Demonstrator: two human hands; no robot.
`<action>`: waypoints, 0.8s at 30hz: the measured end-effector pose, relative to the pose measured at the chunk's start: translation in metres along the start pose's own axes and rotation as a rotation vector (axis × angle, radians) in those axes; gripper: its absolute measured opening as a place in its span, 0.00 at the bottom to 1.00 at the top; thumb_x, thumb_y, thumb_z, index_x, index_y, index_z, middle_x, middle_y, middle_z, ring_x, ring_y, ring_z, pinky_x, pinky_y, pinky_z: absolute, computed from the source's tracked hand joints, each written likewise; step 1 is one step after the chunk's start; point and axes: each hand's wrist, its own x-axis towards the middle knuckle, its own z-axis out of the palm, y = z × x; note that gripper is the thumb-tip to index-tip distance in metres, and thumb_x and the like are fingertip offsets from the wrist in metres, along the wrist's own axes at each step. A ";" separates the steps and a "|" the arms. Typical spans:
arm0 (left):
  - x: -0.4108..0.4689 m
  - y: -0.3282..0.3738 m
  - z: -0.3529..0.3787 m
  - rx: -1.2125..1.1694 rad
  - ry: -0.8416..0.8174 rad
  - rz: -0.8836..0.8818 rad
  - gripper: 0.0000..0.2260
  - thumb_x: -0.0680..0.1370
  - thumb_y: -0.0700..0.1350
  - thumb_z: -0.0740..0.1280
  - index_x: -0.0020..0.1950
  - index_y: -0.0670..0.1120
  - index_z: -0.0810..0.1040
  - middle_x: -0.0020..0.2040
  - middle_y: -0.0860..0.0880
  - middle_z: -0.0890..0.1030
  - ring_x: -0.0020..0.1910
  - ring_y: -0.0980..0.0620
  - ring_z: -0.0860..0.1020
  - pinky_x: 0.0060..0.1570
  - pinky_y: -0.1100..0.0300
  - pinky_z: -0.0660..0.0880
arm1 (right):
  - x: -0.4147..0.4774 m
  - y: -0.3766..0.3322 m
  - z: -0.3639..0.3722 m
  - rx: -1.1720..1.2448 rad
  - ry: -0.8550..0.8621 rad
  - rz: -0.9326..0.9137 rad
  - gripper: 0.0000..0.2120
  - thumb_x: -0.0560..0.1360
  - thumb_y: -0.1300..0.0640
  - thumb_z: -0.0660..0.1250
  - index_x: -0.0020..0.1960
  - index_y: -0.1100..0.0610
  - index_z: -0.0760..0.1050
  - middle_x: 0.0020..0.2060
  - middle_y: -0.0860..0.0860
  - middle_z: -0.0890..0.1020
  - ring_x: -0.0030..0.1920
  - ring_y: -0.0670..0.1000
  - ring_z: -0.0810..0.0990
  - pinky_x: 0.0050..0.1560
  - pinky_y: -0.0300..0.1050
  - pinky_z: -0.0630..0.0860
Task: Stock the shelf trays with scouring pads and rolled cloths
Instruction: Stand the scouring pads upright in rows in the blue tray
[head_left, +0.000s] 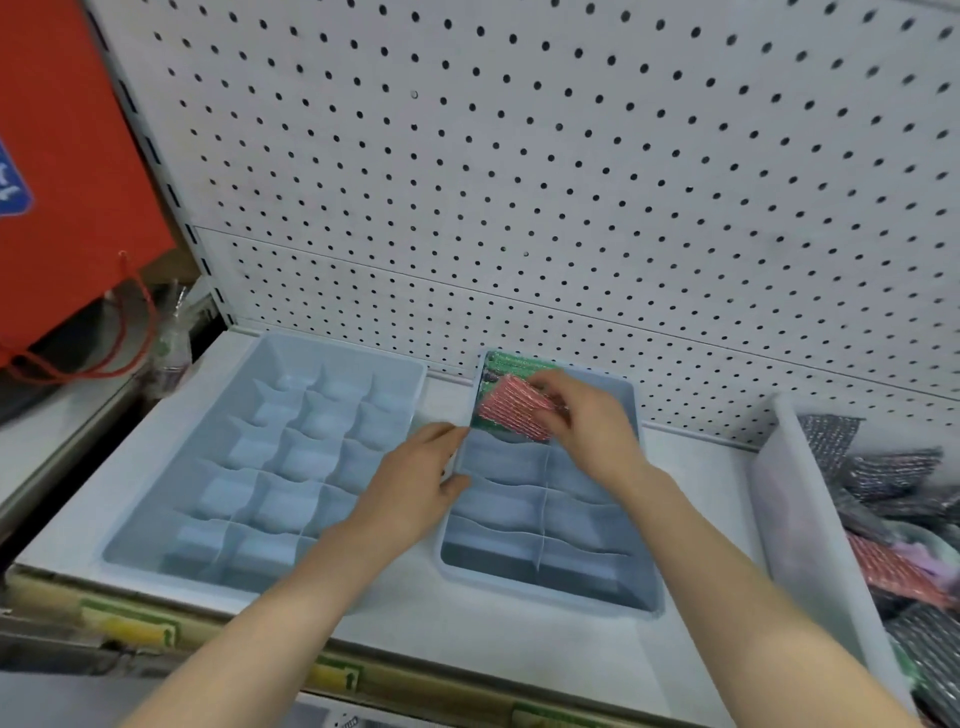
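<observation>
One red pad (511, 414) in right grip (589, 428), over tray (545, 590).

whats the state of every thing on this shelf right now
big tray: all compartments empty
small tray: front compartments empty, pads at back left
green pad: standing in the back left compartment
red pad: tilted, pinched by right hand, against the green pad
left hand: at small tray's left rim, grip unclear
bin: holds a heap of pads
</observation>
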 end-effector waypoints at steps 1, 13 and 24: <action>-0.001 0.001 0.001 0.026 -0.004 -0.001 0.24 0.78 0.44 0.68 0.73 0.46 0.70 0.69 0.49 0.73 0.60 0.48 0.77 0.61 0.57 0.72 | 0.002 -0.003 0.006 -0.024 0.020 -0.019 0.16 0.75 0.61 0.70 0.62 0.52 0.77 0.54 0.50 0.84 0.54 0.54 0.81 0.53 0.50 0.77; -0.002 0.003 -0.005 0.178 -0.061 0.047 0.23 0.81 0.45 0.63 0.76 0.45 0.66 0.68 0.46 0.73 0.61 0.45 0.76 0.61 0.55 0.71 | 0.011 -0.006 0.041 -0.284 0.103 -0.068 0.22 0.61 0.67 0.78 0.55 0.60 0.80 0.47 0.57 0.78 0.45 0.59 0.78 0.40 0.46 0.72; 0.016 0.005 -0.011 0.288 -0.010 0.166 0.17 0.76 0.44 0.71 0.64 0.42 0.78 0.65 0.41 0.75 0.63 0.40 0.73 0.63 0.50 0.70 | -0.085 0.008 -0.030 -0.281 0.179 0.082 0.11 0.73 0.61 0.71 0.55 0.57 0.81 0.49 0.55 0.81 0.47 0.60 0.79 0.48 0.51 0.75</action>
